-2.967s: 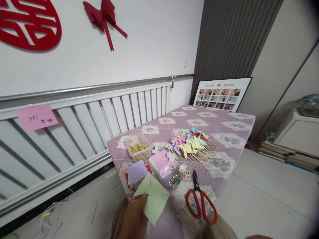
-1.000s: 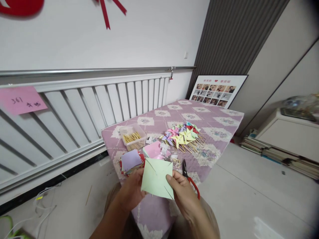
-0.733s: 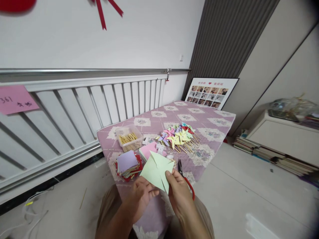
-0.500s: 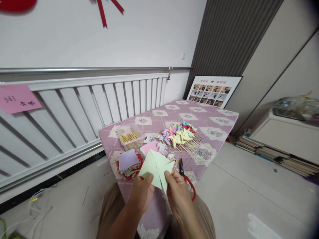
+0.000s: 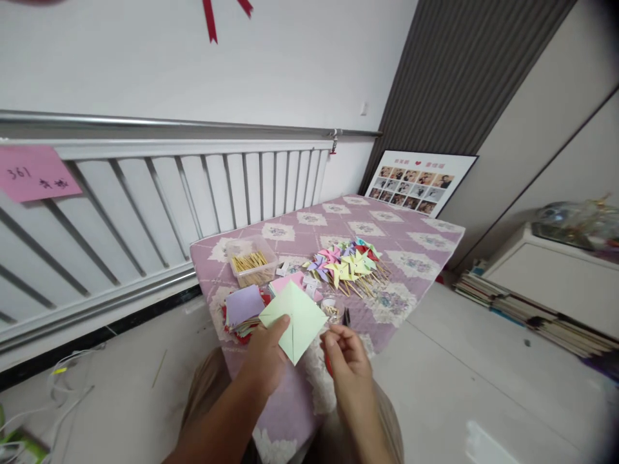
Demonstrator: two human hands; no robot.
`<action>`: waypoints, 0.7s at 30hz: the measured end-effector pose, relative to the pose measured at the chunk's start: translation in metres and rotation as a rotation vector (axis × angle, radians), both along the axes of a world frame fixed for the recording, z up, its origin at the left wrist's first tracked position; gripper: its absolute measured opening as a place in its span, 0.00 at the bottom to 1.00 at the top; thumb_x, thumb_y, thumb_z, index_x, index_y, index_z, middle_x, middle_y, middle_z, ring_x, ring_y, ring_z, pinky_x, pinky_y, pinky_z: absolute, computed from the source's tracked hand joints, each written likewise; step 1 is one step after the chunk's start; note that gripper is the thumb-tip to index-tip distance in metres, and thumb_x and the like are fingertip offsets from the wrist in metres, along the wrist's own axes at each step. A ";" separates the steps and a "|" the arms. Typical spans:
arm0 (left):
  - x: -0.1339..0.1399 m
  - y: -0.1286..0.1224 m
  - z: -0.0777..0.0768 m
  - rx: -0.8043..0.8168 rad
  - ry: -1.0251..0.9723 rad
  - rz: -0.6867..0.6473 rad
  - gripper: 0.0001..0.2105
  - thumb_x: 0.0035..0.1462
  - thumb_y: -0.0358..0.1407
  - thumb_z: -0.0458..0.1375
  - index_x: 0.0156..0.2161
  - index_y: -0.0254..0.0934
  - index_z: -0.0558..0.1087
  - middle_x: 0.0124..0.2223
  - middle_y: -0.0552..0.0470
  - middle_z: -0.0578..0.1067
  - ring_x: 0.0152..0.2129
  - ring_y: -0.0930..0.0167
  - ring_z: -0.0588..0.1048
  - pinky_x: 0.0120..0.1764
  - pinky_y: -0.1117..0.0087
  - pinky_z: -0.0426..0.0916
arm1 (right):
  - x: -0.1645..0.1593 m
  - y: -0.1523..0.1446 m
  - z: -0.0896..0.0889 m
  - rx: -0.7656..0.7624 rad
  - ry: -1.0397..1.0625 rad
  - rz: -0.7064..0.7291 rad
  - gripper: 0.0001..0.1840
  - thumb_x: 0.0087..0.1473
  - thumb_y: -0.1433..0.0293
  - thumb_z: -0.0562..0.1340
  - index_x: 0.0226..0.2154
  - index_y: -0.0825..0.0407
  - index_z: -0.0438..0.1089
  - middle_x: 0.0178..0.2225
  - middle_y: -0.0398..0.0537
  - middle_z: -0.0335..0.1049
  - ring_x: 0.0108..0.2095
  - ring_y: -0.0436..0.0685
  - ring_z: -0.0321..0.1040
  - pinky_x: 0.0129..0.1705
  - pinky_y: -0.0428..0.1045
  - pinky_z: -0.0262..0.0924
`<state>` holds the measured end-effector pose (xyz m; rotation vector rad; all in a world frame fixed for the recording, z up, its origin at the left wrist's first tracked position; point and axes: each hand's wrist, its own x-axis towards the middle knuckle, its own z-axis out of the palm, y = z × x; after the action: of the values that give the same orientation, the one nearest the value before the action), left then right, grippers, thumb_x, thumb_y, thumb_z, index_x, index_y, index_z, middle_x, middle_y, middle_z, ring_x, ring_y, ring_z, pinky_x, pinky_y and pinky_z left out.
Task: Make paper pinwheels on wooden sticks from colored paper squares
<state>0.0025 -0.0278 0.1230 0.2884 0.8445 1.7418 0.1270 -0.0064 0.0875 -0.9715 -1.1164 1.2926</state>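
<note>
In my left hand (image 5: 271, 351) is a square of pale green paper (image 5: 300, 316), thumb on top and fingers beneath. Slits run inward from its corners, and its middle stays uncut. My right hand (image 5: 349, 361) has closed with curled fingers over the red-handled scissors (image 5: 346, 317). Their dark blade tips show beyond the knuckles and a bit of red handle shows beside the thumb; the rest is hidden. Left of the green square lies a stack of coloured paper squares (image 5: 243, 305), lilac on top. Pink paper (image 5: 285, 283) lies partly under the green square.
A clear plastic box (image 5: 254, 248) of wooden sticks stands at the table's left. Finished paper pinwheels (image 5: 351, 267) on sticks lie in a heap farther right. Small fasteners (image 5: 331, 310) sit near the scissors. A radiator (image 5: 207, 193) lines the wall; a photo board (image 5: 420, 183) leans behind.
My right hand has let go of the green paper and moved onto the scissors. My left hand alone keeps the paper, now turned with its slits drawn together. The view has shifted slightly.
</note>
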 end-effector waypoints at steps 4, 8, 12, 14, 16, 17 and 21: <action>-0.011 0.002 0.010 0.018 -0.070 -0.052 0.17 0.44 0.33 0.65 0.42 0.35 0.74 0.40 0.45 0.80 0.41 0.60 0.77 0.45 0.62 0.71 | 0.013 -0.002 -0.007 0.233 -0.197 0.114 0.15 0.56 0.65 0.62 0.46 0.44 0.64 0.38 0.45 0.69 0.40 0.54 0.67 0.43 0.50 0.62; -0.014 0.002 0.013 0.043 -0.063 -0.139 0.13 0.46 0.33 0.64 0.40 0.38 0.75 0.39 0.47 0.80 0.40 0.60 0.77 0.44 0.62 0.71 | 0.008 -0.010 -0.006 0.309 -0.285 0.306 0.18 0.59 0.68 0.57 0.52 0.43 0.60 0.37 0.45 0.67 0.36 0.53 0.68 0.40 0.49 0.64; -0.013 -0.003 0.013 0.080 -0.034 -0.180 0.12 0.47 0.33 0.63 0.39 0.38 0.75 0.38 0.47 0.79 0.38 0.61 0.77 0.43 0.63 0.70 | 0.004 -0.010 0.005 0.396 -0.379 0.278 0.15 0.58 0.70 0.57 0.48 0.45 0.65 0.31 0.43 0.66 0.33 0.53 0.67 0.38 0.48 0.63; -0.012 -0.005 0.015 0.086 -0.019 -0.196 0.11 0.47 0.33 0.63 0.39 0.38 0.75 0.35 0.48 0.79 0.36 0.62 0.77 0.41 0.63 0.70 | 0.004 -0.007 0.010 0.438 -0.422 0.232 0.13 0.57 0.71 0.58 0.45 0.46 0.68 0.32 0.43 0.67 0.33 0.53 0.67 0.39 0.47 0.63; -0.011 -0.007 0.017 0.100 0.004 -0.217 0.11 0.48 0.33 0.63 0.39 0.38 0.75 0.33 0.49 0.79 0.34 0.63 0.77 0.38 0.65 0.70 | 0.005 -0.006 0.015 0.473 -0.451 0.181 0.11 0.55 0.72 0.59 0.41 0.46 0.71 0.33 0.44 0.70 0.34 0.54 0.68 0.39 0.47 0.62; -0.009 -0.008 0.019 0.111 0.018 -0.223 0.11 0.48 0.33 0.62 0.39 0.38 0.75 0.33 0.49 0.79 0.34 0.63 0.76 0.37 0.65 0.70 | 0.005 -0.005 0.016 0.486 -0.460 0.161 0.10 0.54 0.72 0.60 0.40 0.46 0.71 0.34 0.44 0.71 0.35 0.54 0.68 0.39 0.47 0.62; -0.005 -0.009 0.019 0.134 0.077 -0.202 0.11 0.48 0.33 0.62 0.39 0.38 0.74 0.31 0.51 0.77 0.29 0.67 0.74 0.27 0.71 0.65 | 0.004 -0.008 0.021 0.502 -0.463 0.132 0.06 0.55 0.70 0.61 0.36 0.46 0.72 0.33 0.43 0.73 0.35 0.55 0.68 0.38 0.47 0.61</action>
<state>-0.0025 -0.0370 0.1420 0.5159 0.7279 1.6086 0.1311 -0.0141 0.1083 -0.8390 -1.7845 0.8316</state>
